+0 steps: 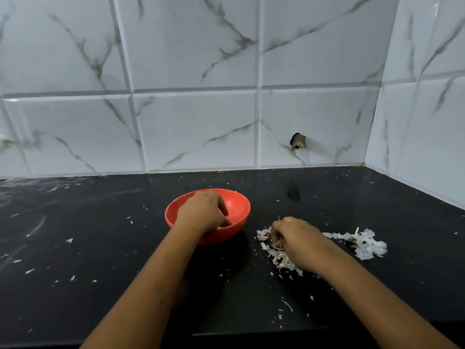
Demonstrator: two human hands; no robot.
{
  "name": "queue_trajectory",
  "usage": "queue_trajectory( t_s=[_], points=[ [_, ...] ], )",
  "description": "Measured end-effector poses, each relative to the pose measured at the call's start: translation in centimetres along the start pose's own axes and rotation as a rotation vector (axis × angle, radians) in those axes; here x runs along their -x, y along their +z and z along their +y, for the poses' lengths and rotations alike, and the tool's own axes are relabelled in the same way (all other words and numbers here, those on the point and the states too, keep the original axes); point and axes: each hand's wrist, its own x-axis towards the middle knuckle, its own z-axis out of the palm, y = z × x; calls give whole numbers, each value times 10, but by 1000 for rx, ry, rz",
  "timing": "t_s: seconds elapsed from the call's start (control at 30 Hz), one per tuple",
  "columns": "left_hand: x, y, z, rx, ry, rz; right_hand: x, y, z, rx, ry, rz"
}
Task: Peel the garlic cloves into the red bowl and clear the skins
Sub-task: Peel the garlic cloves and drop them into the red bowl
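A red bowl (pixel 237 210) stands on the black counter (pixel 100 248), a little left of centre. My left hand (pixel 201 212) reaches down into the bowl with curled fingers; what lies under them is hidden. To the right, my right hand (pixel 294 238) rests on the counter with its fingers curled into a heap of white garlic skins (pixel 281 260). A second heap of garlic skins (pixel 364 244) lies further right, behind my right wrist. No garlic clove shows plainly.
Small white skin flakes (pixel 69 240) are scattered over the counter, left and front. A tiled wall runs along the back and right side. A dark broken hole (pixel 298 141) sits in the back tile. The counter's front edge lies below my forearms.
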Motion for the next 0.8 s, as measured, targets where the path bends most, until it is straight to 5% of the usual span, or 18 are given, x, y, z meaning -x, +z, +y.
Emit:
queue_trajectory(
  t_s=[0.13,0.27,0.47,0.8],
  points=[
    [12,6,11,178,150,339,6,1,-7,12,-13,33],
    [39,18,38,279,426,461,8,3,-6,62,-39,25],
    [51,68,57,185,335,353,8,11,6,77,-25,51],
    [36,68,65,595,332,165,18,5,17,-607,-6,373]
  ],
)
